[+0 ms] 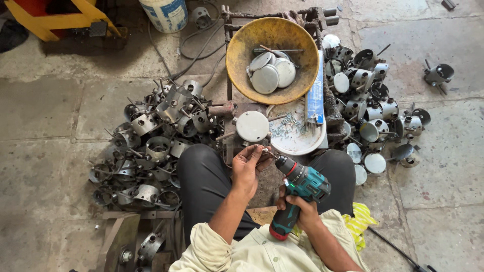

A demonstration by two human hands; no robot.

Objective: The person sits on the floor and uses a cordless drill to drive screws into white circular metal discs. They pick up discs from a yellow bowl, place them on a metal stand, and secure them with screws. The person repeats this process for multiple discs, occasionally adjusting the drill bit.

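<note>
Cordless drill (297, 194) gripped in right hand (298, 211), left hand (248, 166) pinching small screw (264, 149) at its tip

We took the yellow bowl (237, 55) as our landmark: grey discs (271, 73) lay inside it. Left of it and lower we saw a heap of open metal rings (151, 146); right of it, capped round boxes (370, 108). Above-left stood a white bucket (164, 14), beyond that a yellow frame (48, 22). Just below it sat a white plate of screws (297, 141).
</note>
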